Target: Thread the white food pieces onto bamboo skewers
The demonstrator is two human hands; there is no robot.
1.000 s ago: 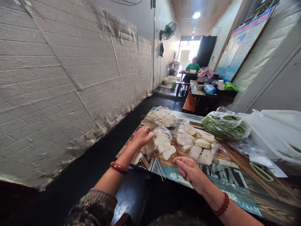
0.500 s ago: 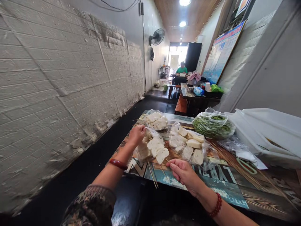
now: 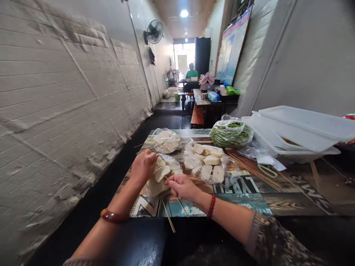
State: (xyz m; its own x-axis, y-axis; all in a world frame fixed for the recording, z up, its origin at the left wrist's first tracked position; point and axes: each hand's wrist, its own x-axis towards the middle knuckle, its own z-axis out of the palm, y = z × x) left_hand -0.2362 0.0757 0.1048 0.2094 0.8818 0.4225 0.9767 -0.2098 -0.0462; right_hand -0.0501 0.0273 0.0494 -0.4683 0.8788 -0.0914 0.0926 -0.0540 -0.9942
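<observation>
My right hand [image 3: 181,186] is pinched on a thin bamboo skewer [image 3: 166,178], close in front of a clear plastic bag of pale white slices [image 3: 162,173]. Over the left side of that bag my left hand [image 3: 143,168] is closed, its fingertips pressed together; what they grip is hidden from me. Several skewers [image 3: 168,216] stick out from under the bag past the front edge of the table. Behind it lies another bag of white pieces [image 3: 166,141]. To the right, an opened bag [image 3: 212,159] holds thick pale slices.
A bag of green vegetables [image 3: 231,135] sits at the back right. Beside it are stacked white plastic tubs [image 3: 294,129], green-handled scissors [image 3: 266,170] and a spread of loose skewers [image 3: 257,171]. Farther off, a person in green [image 3: 191,73] sits at a table.
My right hand has moved left, bringing the skewer up against the slices near my left hand. The view has turned to the right. My left hand stays at the bag.
</observation>
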